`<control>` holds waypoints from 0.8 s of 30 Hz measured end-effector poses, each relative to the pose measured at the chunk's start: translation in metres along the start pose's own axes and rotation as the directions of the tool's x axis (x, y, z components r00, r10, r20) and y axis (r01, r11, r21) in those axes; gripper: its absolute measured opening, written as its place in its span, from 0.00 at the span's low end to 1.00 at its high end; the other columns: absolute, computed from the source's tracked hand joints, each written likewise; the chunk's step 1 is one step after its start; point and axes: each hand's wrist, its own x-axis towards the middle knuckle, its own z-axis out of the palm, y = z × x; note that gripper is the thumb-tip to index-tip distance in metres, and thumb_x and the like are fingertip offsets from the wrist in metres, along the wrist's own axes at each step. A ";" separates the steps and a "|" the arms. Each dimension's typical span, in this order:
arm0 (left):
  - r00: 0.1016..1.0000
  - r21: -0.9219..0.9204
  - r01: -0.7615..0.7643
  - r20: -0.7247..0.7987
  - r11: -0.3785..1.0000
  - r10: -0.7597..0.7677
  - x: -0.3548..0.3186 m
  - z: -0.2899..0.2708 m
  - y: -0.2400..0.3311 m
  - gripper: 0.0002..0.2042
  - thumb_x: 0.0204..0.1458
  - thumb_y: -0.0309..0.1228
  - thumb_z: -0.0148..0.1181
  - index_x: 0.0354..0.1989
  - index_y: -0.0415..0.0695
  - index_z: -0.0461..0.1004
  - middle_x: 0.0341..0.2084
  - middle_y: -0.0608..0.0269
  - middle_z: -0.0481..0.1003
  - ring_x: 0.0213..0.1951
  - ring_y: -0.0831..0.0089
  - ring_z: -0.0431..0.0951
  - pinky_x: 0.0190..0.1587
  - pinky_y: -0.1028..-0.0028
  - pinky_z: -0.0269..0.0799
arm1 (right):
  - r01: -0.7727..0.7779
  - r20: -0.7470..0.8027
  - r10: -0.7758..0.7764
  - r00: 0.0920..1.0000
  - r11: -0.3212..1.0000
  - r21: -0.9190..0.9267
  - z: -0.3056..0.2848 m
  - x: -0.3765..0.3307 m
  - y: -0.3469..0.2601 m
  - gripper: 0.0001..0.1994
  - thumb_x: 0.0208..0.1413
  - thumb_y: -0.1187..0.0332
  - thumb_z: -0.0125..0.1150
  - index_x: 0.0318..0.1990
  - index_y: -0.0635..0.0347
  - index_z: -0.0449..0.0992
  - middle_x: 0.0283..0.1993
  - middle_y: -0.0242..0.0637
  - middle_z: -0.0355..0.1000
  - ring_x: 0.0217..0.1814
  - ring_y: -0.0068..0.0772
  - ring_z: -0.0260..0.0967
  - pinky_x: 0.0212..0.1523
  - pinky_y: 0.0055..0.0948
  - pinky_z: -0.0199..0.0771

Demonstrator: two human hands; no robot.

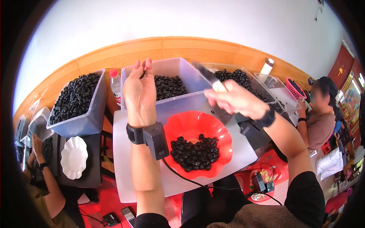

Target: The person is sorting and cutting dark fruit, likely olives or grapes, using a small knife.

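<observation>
My left hand [140, 93] is raised in front of a clear plastic bin [182, 99], palm turned up. Its curled fingers hold a small black piece [143, 74], mostly hidden. To the right, my right hand [239, 99] grips a tool with a pale handle and a long dark end [205, 72]; motion blurs it, so its exact kind is unclear. Below and between my hands, a red scalloped bowl [178, 125] holds many small black round pieces with holes [194, 154]. Similar pieces [167, 86] lie in the bin behind my left hand.
More bins of black pieces stand at left [76, 129] and right [266, 100]. A red-capped bottle [115, 85] stands beside the middle bin. A white scalloped dish [74, 157] is at left. Co-workers sit on both sides. A black cable [190, 181] crosses the white table [125, 178].
</observation>
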 end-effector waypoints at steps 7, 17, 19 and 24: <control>0.939 -0.135 0.215 0.301 0.967 -0.167 -0.001 -0.002 0.040 0.09 0.62 0.29 0.46 0.41 0.34 0.64 0.35 0.57 0.68 0.31 0.74 0.71 0.36 0.80 0.73 | -0.211 0.117 0.227 0.967 0.968 -0.138 -0.004 -0.058 0.067 0.22 0.53 0.53 0.62 0.14 0.58 0.70 0.13 0.23 0.61 0.14 0.12 0.51 0.16 0.18 0.47; 0.897 -0.285 0.332 0.390 0.899 -0.208 -0.001 -0.004 0.066 0.13 0.63 0.39 0.43 0.33 0.42 0.65 0.16 0.72 0.59 0.16 0.82 0.54 0.19 0.81 0.51 | -0.227 -0.663 -0.014 0.749 0.934 -0.276 0.019 -0.075 0.199 0.20 0.55 0.56 0.59 0.19 0.63 0.72 0.14 0.33 0.66 0.17 0.21 0.62 0.20 0.26 0.61; 0.888 -0.288 0.338 0.412 0.896 -0.202 -0.001 -0.004 0.073 0.13 0.64 0.39 0.42 0.32 0.43 0.65 0.16 0.72 0.58 0.16 0.82 0.54 0.19 0.81 0.50 | -0.208 -0.735 -0.123 0.667 0.916 -0.342 0.028 -0.075 0.206 0.19 0.56 0.57 0.57 0.20 0.62 0.71 0.15 0.41 0.68 0.16 0.31 0.66 0.21 0.30 0.63; 0.860 -0.264 0.319 0.485 0.910 -0.161 0.003 -0.012 0.081 0.12 0.63 0.35 0.37 0.29 0.44 0.62 0.15 0.71 0.55 0.16 0.79 0.53 0.21 0.78 0.50 | -0.278 -0.700 -0.257 0.667 0.785 -0.554 0.041 -0.071 0.212 0.09 0.52 0.64 0.58 0.25 0.59 0.70 0.21 0.46 0.69 0.24 0.49 0.69 0.24 0.39 0.65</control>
